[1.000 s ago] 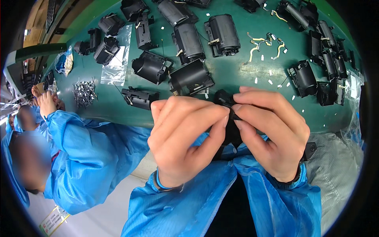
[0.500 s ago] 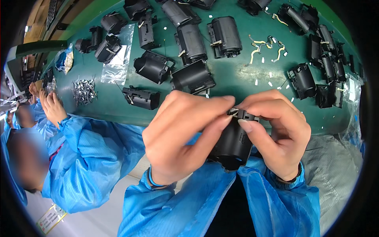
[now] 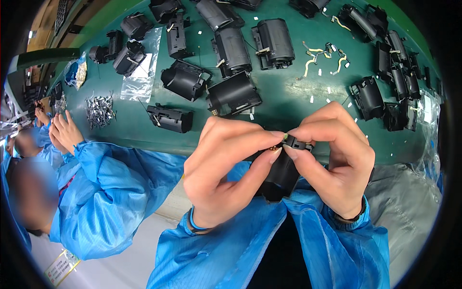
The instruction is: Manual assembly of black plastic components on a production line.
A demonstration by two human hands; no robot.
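Close to my body, over the table's near edge, a black curved plastic housing [image 3: 281, 177] hangs from my fingers. My right hand [image 3: 339, 161] is closed on its upper end, thumb and forefinger pinching the slim black edge piece. Thumb and forefinger of my left hand [image 3: 224, 168] pinch a thin flex cable [image 3: 273, 148] against that same end. Small gold contacts and a greenish tip show between the fingertips; most of the cable is covered. The two hands' fingertips nearly meet.
Similar black housings [image 3: 234, 94] lie across the green table [image 3: 130, 132]. Several loose flex cables [image 3: 315, 55] are at the far right-centre, and a pile of small metal parts [image 3: 100, 110] at the left. A co-worker's hands [image 3: 66, 131] are at the left edge; a plastic bag [image 3: 429, 130] hangs at the right.
My left hand has shifted slightly right, its fingertips closer to my right thumb. The housing's lower end has swung a little up, and gold contacts now show at the left fingertips.
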